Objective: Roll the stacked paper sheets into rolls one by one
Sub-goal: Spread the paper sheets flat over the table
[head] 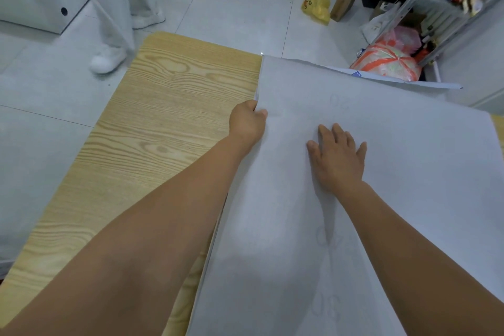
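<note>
Grey tiled floor (231, 8) all round; wood-grain counter (163, 117) lay bare to the left of the stack (395, 78). Stack of pale sheets covered the counter's other part, reaching the near edge of view. Faint reversed numerals showed through the top sheet (395, 199).

Left grip (246, 123) sat at the stack's left edge, closed on the top sheet: thumb (261, 112) on top, fingers tucked under and hidden. Right grip (338, 155) lay flat on the top sheet, right of the left grip, fingers (339, 131) straight and spread, holding nothing, pressing down.

Beyond the stack: orange-and-white sack (387, 63), yellow bag (316, 7), metal shelf (436, 8). Beyond and to the left of it, someone's white shoe (107, 61).

Judged step: freeing one sheet at its left edge to begin a roll.

- Pinch should have taken one sheet only; thin paper clings, so a rub of thumb against fingers would part a double.
- Flat palm was best used to pin the stack while the edge lifted, then eased off so the sheet could travel.
- First turn wanted to be square to the edge, or the roll would cone.
- Light pressure; a hard pinch would crease.
</note>
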